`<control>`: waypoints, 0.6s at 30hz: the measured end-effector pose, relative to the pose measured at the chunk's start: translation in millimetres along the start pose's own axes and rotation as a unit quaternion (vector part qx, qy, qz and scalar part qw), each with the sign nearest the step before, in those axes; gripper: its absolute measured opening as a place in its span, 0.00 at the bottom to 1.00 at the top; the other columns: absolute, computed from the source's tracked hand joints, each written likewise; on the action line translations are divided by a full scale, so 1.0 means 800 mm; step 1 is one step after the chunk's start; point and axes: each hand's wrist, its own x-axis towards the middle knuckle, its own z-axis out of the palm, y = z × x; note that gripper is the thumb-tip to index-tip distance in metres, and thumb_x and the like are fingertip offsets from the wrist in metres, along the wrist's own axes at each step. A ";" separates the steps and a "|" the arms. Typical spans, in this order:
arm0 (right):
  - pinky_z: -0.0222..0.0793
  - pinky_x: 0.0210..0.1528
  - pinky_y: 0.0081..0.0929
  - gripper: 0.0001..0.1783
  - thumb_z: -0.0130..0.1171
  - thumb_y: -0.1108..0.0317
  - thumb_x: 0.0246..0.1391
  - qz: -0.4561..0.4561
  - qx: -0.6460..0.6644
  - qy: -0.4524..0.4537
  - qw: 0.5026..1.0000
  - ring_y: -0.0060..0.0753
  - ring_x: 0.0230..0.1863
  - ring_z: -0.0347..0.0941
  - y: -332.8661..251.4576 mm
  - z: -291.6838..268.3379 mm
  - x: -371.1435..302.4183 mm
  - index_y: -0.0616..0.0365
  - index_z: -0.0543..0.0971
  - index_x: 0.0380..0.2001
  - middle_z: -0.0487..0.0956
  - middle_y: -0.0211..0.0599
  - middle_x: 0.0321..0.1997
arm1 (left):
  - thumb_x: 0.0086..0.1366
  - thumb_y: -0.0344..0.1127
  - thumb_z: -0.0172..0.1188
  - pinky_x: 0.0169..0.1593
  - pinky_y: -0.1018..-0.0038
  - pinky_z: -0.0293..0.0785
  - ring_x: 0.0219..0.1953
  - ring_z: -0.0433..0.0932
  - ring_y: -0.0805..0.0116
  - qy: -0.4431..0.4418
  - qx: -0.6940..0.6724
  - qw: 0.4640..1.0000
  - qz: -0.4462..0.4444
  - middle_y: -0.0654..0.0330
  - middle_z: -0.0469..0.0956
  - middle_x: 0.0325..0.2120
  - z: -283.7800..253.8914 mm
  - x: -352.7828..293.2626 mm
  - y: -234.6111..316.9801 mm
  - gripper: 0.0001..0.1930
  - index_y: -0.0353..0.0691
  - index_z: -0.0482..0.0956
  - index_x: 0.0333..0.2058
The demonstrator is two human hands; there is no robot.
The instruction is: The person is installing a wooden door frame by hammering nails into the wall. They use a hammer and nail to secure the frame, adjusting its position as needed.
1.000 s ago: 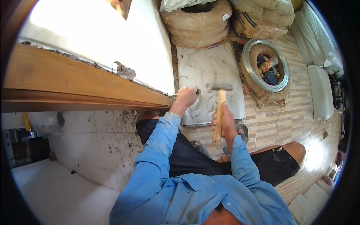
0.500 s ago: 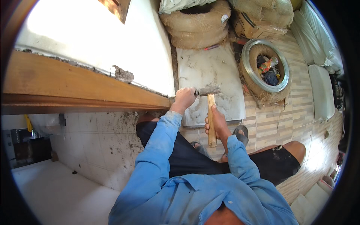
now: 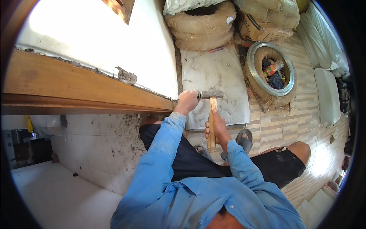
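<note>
My right hand (image 3: 217, 127) is wrapped around the pale wooden handle of a hammer (image 3: 212, 128). The hammer's blocky grey metal head points left, right up against the dark end of a chisel (image 3: 199, 95). My left hand (image 3: 187, 102) is closed around that chisel, most of which its fingers hide. It sits at the end of a brown wooden frame (image 3: 87, 84), by the wall's corner, where the chisel's tip cannot be made out. Under both hands lies a dusty white sheet (image 3: 206, 72) strewn with crumbs of debris.
Broken mortar (image 3: 126, 76) clings along the frame's upper edge beside the white wall (image 3: 114, 42). Burlap-wrapped rolls (image 3: 202, 26) and a cardboard box (image 3: 263, 30) stand ahead. A wire coil (image 3: 249, 63) lies on another roll at right. Debris (image 3: 131, 133) dots the tiles at left.
The hammer and my right hand have shifted slightly left, and the head stays at the chisel's end. My left hand keeps its place.
</note>
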 end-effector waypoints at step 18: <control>0.68 0.15 0.35 0.26 0.47 0.37 0.69 -0.024 0.002 0.010 1.000 0.30 0.15 0.68 0.022 -0.014 0.012 0.52 0.68 0.42 0.70 0.34 0.22 | 0.60 0.53 0.65 0.43 0.56 0.79 0.36 0.85 0.49 -0.005 -0.027 0.999 -0.025 0.49 0.85 0.29 -0.009 -0.005 0.004 0.18 0.43 0.86 0.33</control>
